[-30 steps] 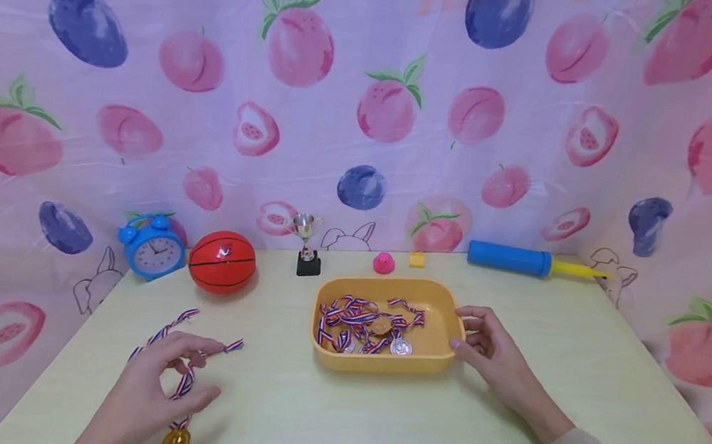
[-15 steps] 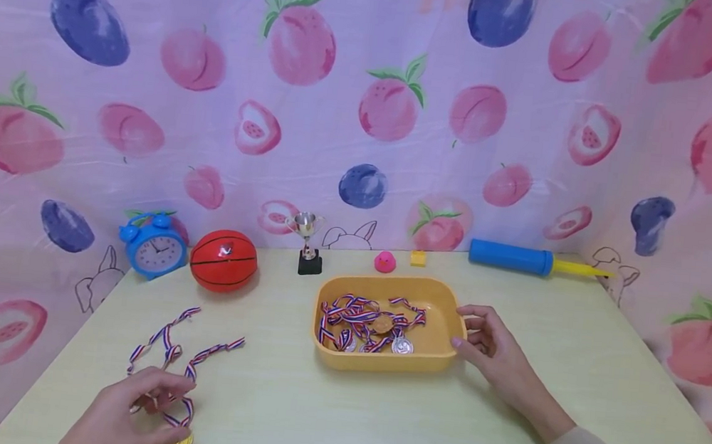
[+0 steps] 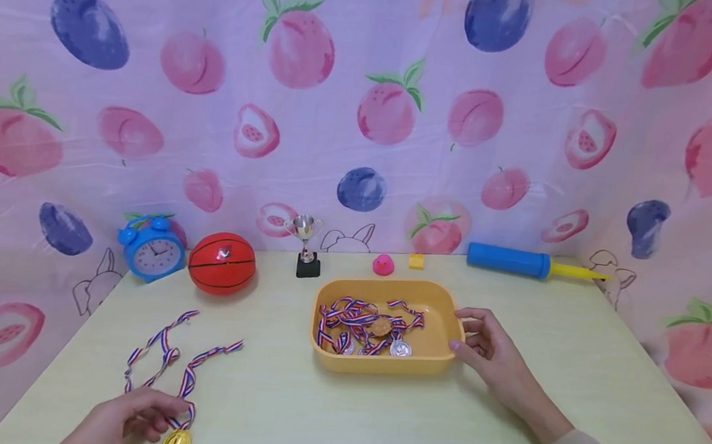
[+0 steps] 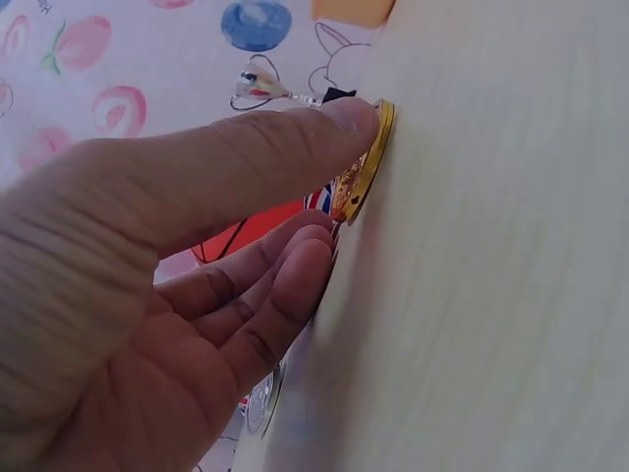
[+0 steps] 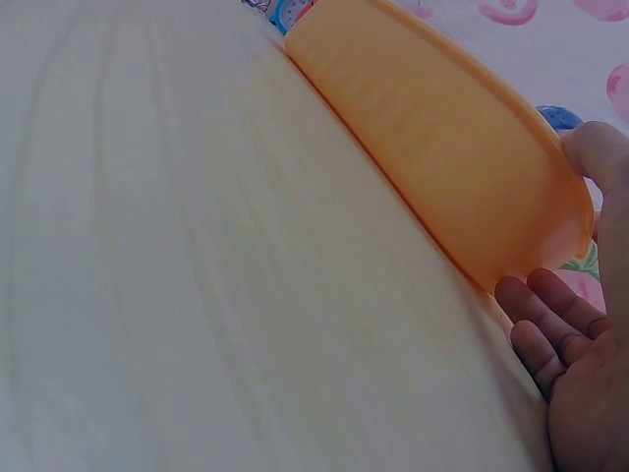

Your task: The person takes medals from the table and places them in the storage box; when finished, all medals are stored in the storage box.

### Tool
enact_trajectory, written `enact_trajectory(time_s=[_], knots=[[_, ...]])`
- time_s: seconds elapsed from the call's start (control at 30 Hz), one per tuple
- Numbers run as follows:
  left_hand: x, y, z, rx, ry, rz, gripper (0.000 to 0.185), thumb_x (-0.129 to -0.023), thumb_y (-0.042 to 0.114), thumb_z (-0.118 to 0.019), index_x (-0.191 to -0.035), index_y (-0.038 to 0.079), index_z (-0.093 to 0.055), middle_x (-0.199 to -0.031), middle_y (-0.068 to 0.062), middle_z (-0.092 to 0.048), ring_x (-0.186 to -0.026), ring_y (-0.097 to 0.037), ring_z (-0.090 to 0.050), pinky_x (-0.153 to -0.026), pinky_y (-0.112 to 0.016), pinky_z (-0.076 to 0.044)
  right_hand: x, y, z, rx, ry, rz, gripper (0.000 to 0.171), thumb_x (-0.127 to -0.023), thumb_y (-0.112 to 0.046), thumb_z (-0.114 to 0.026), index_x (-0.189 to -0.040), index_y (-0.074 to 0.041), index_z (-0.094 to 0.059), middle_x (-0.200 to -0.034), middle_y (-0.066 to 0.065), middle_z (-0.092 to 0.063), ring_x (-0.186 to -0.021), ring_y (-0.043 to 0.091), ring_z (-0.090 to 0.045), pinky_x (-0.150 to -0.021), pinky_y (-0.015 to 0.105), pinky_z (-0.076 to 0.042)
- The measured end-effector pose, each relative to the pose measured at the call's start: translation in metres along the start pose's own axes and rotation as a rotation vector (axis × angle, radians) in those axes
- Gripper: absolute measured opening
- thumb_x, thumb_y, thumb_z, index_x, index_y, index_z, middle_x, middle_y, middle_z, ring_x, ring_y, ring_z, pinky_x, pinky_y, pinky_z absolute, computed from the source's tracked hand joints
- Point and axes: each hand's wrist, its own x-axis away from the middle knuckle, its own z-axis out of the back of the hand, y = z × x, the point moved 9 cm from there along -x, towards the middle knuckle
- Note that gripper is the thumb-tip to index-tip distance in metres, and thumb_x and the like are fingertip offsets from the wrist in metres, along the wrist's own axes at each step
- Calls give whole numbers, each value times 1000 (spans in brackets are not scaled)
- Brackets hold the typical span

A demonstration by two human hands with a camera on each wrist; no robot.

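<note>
Since the earlier frame the left hand (image 3: 118,422) has come down from over the ribbon (image 3: 189,381) to the gold medal (image 3: 177,442), while the right hand (image 3: 500,357) stays at the end of the tray (image 3: 381,364). The medal lies on the table (image 3: 286,415), near its front and left of the tray, its ribbon running back in loose twists. Thumb and fingers of the left hand are parted across it: in the left wrist view the thumb tip meets the far edge and the fingers lie by the ribbon end, but I cannot tell whether they grip. A silver disc (image 4: 260,403) shows past them. The right hand holds the tray, thumb at the rim and fingers against the wall. The medal should handle as stiff, light and rather slick, hard to break; its thin edge is best pinched at opposite sides. The ribbon looks soft and limp, so it will trail and may snag.
</note>
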Motion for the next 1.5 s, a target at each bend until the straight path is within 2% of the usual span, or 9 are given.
enact_trajectory(time_s=[0.13,0.47,0.57,0.67,0.73,1.0,1.17,1.27,1.5], knots=[[-1,1,0,15,-16,-42,61,-82,30,-101,-132,4,-76,-119,-11,-69,-100,-18,-65,-87,-22,-59,0,0,-1,-3,1,-6,55,-108,-25,-77,-155,-21,-49,-142,17,-62,-116,34,-65,-94,21,-58],[-9,4,1,-86,-5,-47,46,-82,31,-102,-119,11,-83,-122,-7,-68,-97,-16,-71,-90,-22,-62,0,0,0,5,9,-21,55,-108,-25,-76,-155,-21,-49,-142,17,-62,-116,34,-65,-94,20,-58],[-10,3,1,-82,3,-20,43,-81,27,-102,-117,10,-84,-122,-8,-68,-101,-19,-72,-90,-22,-61,0,-1,0,9,9,-23,54,-109,-23,-76,-155,-21,-49,-142,17,-62,-117,34,-65,-94,20,-58],[-11,1,-1,-65,10,27,45,-81,22,-102,-119,8,-84,-123,-9,-67,-103,-22,-69,-89,-21,-61,0,-1,-1,9,8,-25,54,-109,-22,-76,-155,-20,-48,-143,17,-62,-117,34,-65,-94,20,-58],[-12,2,-2,-65,9,32,47,-82,20,-101,-123,7,-83,-124,-9,-66,-104,-23,-67,-88,-22,-61,1,-1,-1,9,10,-28,54,-109,-22,-76,-155,-20,-48,-143,18,-62,-117,34,-65,-94,19,-58],[-15,6,-5,-76,-19,5,49,-85,19,-99,-129,5,-82,-122,-9,-64,-101,-23,-64,-82,-21,-59,1,-1,0,8,11,-27,55,-109,-23,-76,-156,-20,-48,-143,17,-61,-117,34,-64,-94,19,-58],[-17,6,-6,-115,-12,19,46,-84,22,-100,-125,9,-83,-120,-7,-64,-99,-21,-61,-79,-22,-59,0,-1,1,13,12,-37,56,-108,-25,-77,-156,-20,-48,-143,17,-61,-117,33,-63,-94,19,-57],[-17,8,-6,-130,-8,0,45,-83,24,-101,-122,11,-83,-117,-6,-66,-97,-21,-62,-80,-22,-59,0,-1,2,11,12,-36,57,-108,-26,-77,-156,-21,-48,-143,17,-61,-117,34,-63,-94,19,-58],[-15,12,-7,-108,17,-21,50,-85,20,-99,-128,6,-78,-103,-5,-69,-91,-21,-63,-75,-24,-58,1,-1,1,18,7,-38,56,-108,-26,-77,-156,-22,-48,-144,17,-61,-118,34,-63,-94,19,-58]])
